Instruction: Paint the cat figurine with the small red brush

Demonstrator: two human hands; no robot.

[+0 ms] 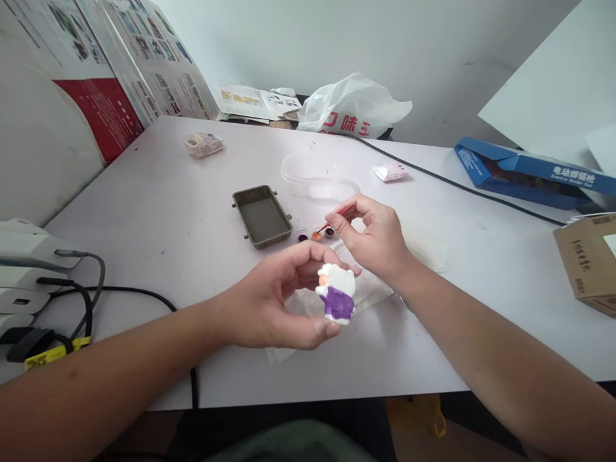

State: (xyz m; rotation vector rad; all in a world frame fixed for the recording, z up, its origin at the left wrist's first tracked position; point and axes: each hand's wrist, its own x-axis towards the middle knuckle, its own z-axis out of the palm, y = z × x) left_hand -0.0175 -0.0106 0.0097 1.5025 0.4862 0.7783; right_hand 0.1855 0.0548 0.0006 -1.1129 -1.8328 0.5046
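My left hand (283, 295) grips a small figurine (338, 295) between thumb and fingers. It is white, with a purple-painted body and an orange patch on one side of the head. My right hand (373, 234) pinches a thin red paintbrush (342, 212), its dark tip down at a small pot of orange paint (316, 236). On either side of that pot stand a dark purple paint pot (303, 238) and a brown paint pot (330, 232). White tissue (370, 289) lies under the hands, partly hidden by them.
An olive-grey tray (262, 218) sits left of the pots. Small packets (203, 145) lie farther back. A black cable (433, 174) runs toward a blue box (529, 173) and a cardboard box (590, 263) at right. Power strips (29, 289) with cables stand at left.
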